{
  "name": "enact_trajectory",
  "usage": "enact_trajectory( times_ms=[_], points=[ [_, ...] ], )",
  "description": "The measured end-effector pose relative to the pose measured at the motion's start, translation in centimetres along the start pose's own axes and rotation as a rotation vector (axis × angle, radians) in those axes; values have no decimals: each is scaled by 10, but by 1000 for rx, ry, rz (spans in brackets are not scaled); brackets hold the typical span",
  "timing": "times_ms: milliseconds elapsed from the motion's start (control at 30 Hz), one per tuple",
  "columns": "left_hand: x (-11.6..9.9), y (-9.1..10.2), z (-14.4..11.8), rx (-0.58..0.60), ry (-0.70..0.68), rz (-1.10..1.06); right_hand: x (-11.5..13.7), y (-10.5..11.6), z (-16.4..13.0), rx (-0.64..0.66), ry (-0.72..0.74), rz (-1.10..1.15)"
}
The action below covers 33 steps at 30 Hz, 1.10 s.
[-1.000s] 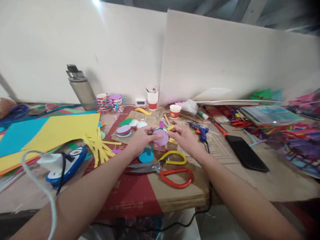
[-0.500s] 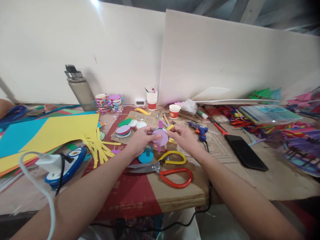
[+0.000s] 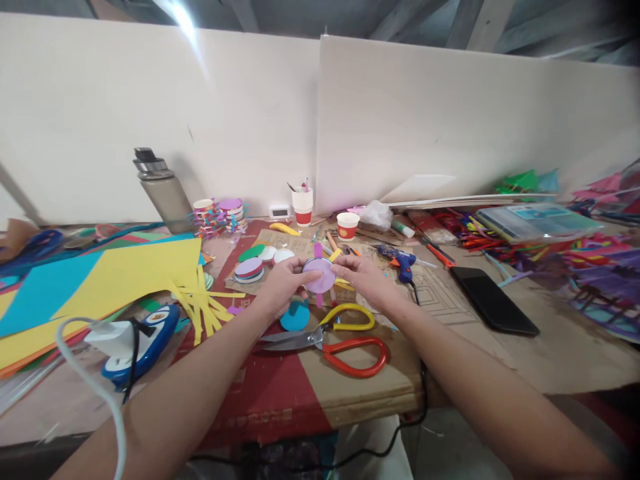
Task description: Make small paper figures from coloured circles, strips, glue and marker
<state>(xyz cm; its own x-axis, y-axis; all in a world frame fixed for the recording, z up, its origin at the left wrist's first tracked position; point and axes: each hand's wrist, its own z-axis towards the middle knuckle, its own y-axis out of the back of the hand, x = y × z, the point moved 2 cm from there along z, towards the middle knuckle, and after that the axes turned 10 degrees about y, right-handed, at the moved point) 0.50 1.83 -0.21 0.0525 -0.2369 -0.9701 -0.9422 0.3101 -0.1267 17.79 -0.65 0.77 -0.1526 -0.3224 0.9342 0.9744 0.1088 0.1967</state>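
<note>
Both my hands meet over the middle of the table and hold a lilac paper disc (image 3: pixel 320 276) with a pink strip sticking out above and below it. My left hand (image 3: pixel 283 287) pinches the disc's left edge. My right hand (image 3: pixel 363 279) pinches its right edge. Just below the disc lies a teal paper circle (image 3: pixel 295 316), and in front of my hands rest scissors (image 3: pixel 333 337) with one yellow and one red handle loop.
A stack of paper circles (image 3: pixel 249 270) lies left of my hands. Yellow and blue paper sheets (image 3: pixel 100 280) with cut strips cover the left side. A steel bottle (image 3: pixel 163 193), paper cups (image 3: pixel 348 225), blue glue gun (image 3: pixel 400 261), black phone (image 3: pixel 495 300) and blue-white device (image 3: pixel 143 337) surround the cardboard mat.
My hands keep holding the disc in the same place. The view has tilted slightly, so the table contents sit a little lower in the picture.
</note>
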Motion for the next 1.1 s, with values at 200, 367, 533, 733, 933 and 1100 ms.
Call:
enact_trajectory(
  times_ms=[200, 367, 533, 733, 933, 1100],
  points=[
    [-1, -2, -3, 39, 22, 15, -3, -3, 1, -33, -20, 10],
    [-4, -4, -8, 41, 32, -7, -9, -4, 2, -49, -8, 39],
    [-4, -4, -8, 20, 35, -27, -12, -6, 2, -74, 18, 51],
    [-4, -4, -8, 15, 30, -32, -11, -8, 1, -79, 14, 78],
    [-4, -2, -7, -3, 32, 33, -11, -7, 2, -55, 6, 57],
    [-3, -1, -7, 15, 29, 23, -11, -8, 2, -80, -22, 146]
  ],
)
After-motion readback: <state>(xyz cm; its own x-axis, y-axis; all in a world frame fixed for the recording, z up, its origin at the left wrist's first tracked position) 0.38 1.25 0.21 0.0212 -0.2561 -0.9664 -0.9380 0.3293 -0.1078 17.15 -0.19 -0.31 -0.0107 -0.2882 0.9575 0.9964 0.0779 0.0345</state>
